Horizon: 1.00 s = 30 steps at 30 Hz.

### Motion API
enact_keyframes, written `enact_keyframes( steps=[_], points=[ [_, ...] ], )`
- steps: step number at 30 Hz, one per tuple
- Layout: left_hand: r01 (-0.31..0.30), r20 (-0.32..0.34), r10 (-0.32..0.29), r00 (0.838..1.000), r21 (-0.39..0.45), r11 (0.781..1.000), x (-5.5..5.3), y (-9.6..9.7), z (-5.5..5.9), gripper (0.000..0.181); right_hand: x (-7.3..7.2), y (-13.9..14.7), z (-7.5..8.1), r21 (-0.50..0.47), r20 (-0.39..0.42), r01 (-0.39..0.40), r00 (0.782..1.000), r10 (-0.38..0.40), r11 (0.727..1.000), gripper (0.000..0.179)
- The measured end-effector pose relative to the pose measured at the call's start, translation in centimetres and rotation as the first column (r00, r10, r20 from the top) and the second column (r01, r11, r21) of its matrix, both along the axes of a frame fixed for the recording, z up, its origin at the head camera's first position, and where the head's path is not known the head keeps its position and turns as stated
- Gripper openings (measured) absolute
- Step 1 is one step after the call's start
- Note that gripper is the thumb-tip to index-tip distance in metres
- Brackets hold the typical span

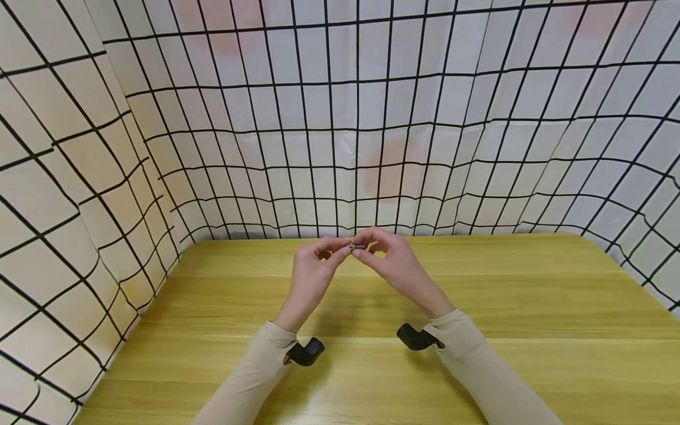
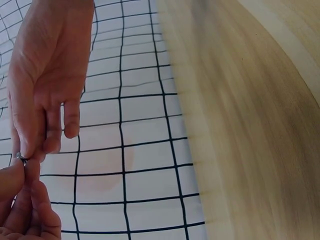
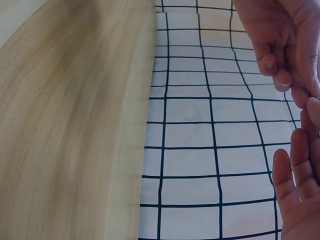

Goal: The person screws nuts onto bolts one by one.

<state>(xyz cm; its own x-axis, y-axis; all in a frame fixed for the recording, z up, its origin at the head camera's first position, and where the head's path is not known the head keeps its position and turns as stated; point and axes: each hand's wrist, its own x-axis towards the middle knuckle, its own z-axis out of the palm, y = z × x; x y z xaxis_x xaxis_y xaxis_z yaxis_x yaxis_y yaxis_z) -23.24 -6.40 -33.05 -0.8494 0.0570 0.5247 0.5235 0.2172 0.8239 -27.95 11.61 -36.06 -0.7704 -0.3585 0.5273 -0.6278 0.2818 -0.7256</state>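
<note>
A small grey metal bolt (image 1: 359,247), thin and lying roughly level, is held between both hands over the far part of the table. My left hand (image 1: 313,268) pinches its left end with thumb and index finger. From the other side, the thumb and index finger of my right hand (image 1: 395,260) pinch it near the middle, and its thin shank shows between them. In the left wrist view a bit of the bolt (image 2: 20,157) peeks out where the fingertips of the two hands meet. Fingers hide it in the right wrist view, where the right hand (image 3: 300,212) is below the left hand (image 3: 280,32).
A wooden table (image 1: 504,295) with a light grain spreads under both arms. White sheeting with a black grid (image 1: 319,141) stands along its back and sides. Each wrist carries a black camera mount, the left mount (image 1: 306,352) and the right mount (image 1: 415,337).
</note>
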Motion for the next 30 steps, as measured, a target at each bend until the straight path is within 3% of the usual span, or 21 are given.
enact_keyframes(
  steps=[8, 19, 26, 30],
  points=[
    [-0.006, 0.006, 0.006, 1.0, 0.009, 1.0, 0.0, 0.0, 0.0, 0.011, 0.1, 0.1, 0.1, 0.02, 0.049, 0.03, 0.998, -0.031, 0.999, 0.016],
    [0.031, -0.013, -0.03, 0.999, 0.026, 0.999, -0.3, 0.1, -0.2, 0.011, 0.4, 0.1, 0.5, 0.025, 0.064, 0.035, 0.997, -0.037, 0.999, 0.021],
    [0.026, -0.026, -0.026, 0.999, 0.025, 0.999, -2.8, -0.2, -3.1, 0.011, 2.5, -0.5, 2.6, 0.031, 0.085, 0.062, 0.994, -0.064, 0.998, 0.017],
    [0.014, -0.019, -0.014, 1.0, 0.029, 0.999, -2.8, -0.2, -3.1, 0.012, 2.5, -0.5, 2.8, -0.003, 0.051, 0.029, 0.998, -0.028, 1.0, 0.014]
  ],
)
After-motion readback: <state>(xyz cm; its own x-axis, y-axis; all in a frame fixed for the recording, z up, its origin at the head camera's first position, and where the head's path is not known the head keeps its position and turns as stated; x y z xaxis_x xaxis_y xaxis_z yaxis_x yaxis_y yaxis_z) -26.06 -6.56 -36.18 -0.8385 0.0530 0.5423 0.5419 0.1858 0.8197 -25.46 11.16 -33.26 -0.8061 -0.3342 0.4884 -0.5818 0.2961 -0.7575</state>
